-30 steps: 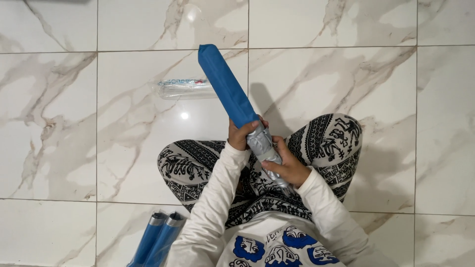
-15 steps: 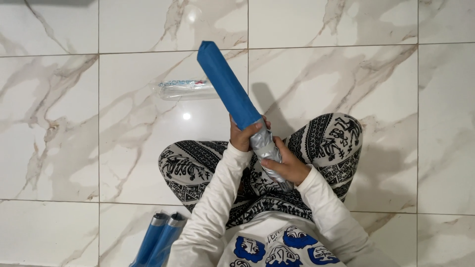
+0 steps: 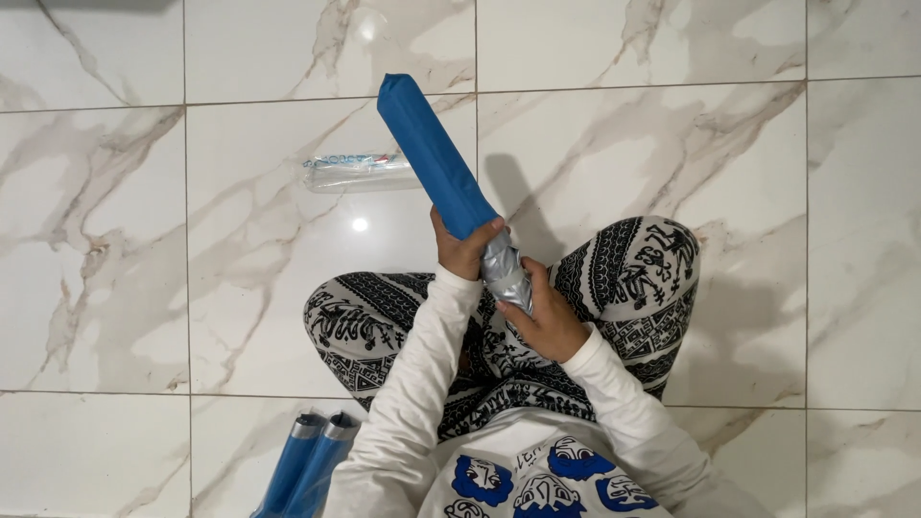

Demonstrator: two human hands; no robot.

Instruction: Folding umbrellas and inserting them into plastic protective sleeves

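I sit cross-legged on a marble floor, holding a folded umbrella up in front of me. A long blue sleeve (image 3: pixel 430 153) covers its upper part and points away to the upper left. My left hand (image 3: pixel 464 248) grips the lower end of the blue sleeve. My right hand (image 3: pixel 547 317) is wrapped round the silver-grey folded canopy (image 3: pixel 503 267) that shows below the sleeve. The umbrella's handle is hidden inside my right hand.
A clear plastic wrapper (image 3: pixel 357 171) lies on the tile behind the sleeve, to the left. Two more blue-sleeved umbrellas (image 3: pixel 309 460) lie by my left knee at the bottom edge. My patterned trouser legs (image 3: pixel 633 278) fill the middle.
The blue sleeve has slid a little lower over the silver canopy, and less silver shows between my hands. My hands stay in nearly the same place.
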